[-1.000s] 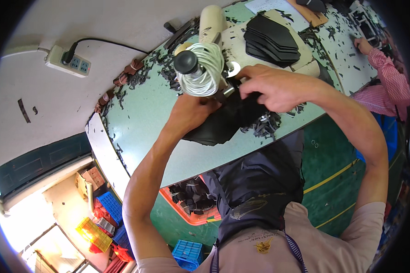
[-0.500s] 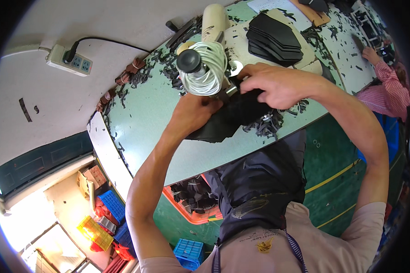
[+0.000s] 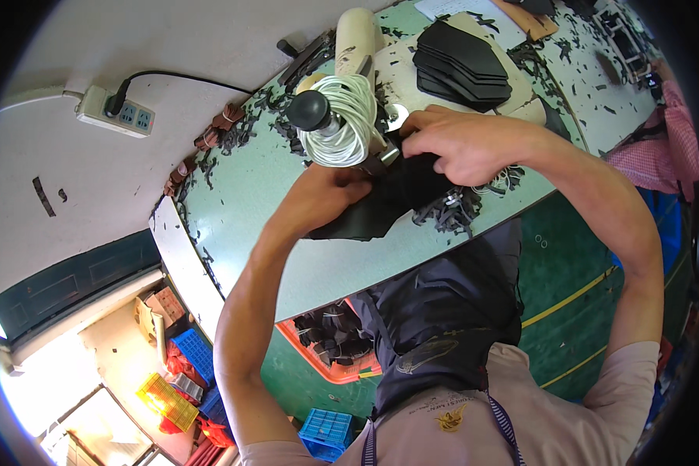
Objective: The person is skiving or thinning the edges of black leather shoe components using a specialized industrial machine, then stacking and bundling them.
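A black, flat, flexible piece [image 3: 363, 217], like leather or fabric, lies across the green-topped table under both hands. My left hand [image 3: 328, 196] is closed on its left part, beside the machine's metal foot area. With bent fingers pressed together, my right hand [image 3: 466, 146] grips the far right part of the piece. Between the hands stands a cream machine [image 3: 356, 43]; a coil of white cord [image 3: 349, 128] hangs round its black knob [image 3: 309, 110]. The coil and my fingers hide the spot where the piece meets the machine.
A stack of black cut pieces [image 3: 462, 66] lies on the machine's cream bed. Dark trimmings [image 3: 449, 212] are heaped near my right hand. A power strip [image 3: 116, 111] is on the wall. Below the table is an orange basket [image 3: 291, 334]. Another person's checked sleeve [image 3: 645, 163] shows at right.
The black piece and my left hand have shifted slightly left, while the whole view has moved a little. The other person's hand at far right has gone out of sight.
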`<state>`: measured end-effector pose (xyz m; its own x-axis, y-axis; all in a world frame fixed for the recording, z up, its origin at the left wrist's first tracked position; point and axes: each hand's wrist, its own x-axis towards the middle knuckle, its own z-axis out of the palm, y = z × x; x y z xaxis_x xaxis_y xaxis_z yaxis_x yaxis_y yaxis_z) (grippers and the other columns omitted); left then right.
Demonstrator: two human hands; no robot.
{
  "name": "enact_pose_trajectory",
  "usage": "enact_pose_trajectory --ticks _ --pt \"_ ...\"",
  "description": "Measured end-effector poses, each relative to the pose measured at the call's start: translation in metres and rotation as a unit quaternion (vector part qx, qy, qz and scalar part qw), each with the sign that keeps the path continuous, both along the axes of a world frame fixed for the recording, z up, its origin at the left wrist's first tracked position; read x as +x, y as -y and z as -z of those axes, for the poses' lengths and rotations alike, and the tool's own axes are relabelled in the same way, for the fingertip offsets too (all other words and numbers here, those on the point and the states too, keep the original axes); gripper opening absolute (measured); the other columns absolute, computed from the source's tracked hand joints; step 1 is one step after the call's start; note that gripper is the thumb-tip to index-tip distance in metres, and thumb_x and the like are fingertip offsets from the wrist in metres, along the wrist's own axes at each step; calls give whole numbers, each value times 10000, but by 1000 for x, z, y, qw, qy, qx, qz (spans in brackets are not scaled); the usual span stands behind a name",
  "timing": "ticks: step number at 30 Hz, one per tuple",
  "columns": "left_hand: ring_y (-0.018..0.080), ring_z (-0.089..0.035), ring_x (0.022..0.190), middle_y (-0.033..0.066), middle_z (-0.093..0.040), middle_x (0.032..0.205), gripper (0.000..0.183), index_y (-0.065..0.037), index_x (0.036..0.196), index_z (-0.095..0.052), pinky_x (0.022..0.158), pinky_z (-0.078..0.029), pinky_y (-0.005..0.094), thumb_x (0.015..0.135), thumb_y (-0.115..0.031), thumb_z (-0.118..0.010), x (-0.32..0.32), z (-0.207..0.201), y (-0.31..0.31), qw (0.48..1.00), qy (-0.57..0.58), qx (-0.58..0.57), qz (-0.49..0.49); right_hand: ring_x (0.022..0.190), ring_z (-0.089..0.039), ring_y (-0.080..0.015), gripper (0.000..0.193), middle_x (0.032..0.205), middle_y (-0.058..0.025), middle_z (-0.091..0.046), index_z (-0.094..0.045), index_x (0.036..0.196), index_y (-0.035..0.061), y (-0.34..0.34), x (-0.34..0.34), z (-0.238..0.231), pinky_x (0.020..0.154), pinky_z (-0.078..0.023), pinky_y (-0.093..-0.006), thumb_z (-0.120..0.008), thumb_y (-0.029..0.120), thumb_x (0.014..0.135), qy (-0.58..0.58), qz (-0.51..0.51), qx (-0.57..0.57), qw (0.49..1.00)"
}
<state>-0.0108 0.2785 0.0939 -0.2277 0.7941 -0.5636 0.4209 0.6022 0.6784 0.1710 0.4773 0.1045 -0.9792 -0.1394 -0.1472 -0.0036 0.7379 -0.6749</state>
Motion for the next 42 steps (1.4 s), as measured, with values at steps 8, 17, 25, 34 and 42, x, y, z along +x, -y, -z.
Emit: enact_pose_trajectory --ticks 8,17,25,34,42 --pt "288 -727 858 167 -745 952 338 -54 1112 -742 816 -537 378 853 -268 -710 4 -5 13 993 -58 -101 -29 1151 -555 -378 427 1142 -193 -612 -604 1198 7 -8 7 -20 994 -437 -434 -621 -38 774 164 61 10 984" --pt "253 -696 1017 196 -705 1129 503 -59 1334 -606 891 -514 349 860 -202 -699 -7 2 4 998 56 -1 20 1226 -502 -362 415 1194 -208 -591 -608 1200 15 -2 -11 -12 1023 -428 -424 -612 -12 786 142 -14 19 990" --pt "169 -692 746 104 -736 797 283 -41 967 -776 708 -515 320 845 -294 -748 12 -3 22 997 -40 -54 -45 1177 -551 -369 436 1125 -207 -610 -593 1221 5 -10 8 -29 998 -439 -440 -602 -51 789 200 48 27 978" --pt "279 -689 716 153 -717 776 323 -32 867 -764 691 -514 383 802 -348 -755 1 12 1 994 -83 -59 -49 1254 -488 -388 442 1299 -209 -529 -638 1175 3 -17 14 -18 1058 -408 -412 -602 -72 741 104 -70 -28 992" --pt "218 -699 748 144 -734 902 384 -37 1123 -706 672 -519 358 857 -313 -716 14 15 2 993 -59 -80 -64 1251 -505 -388 477 1294 -241 -561 -615 1202 -11 -2 -16 -15 1082 -385 -422 -548 -21 730 165 -14 24 986"
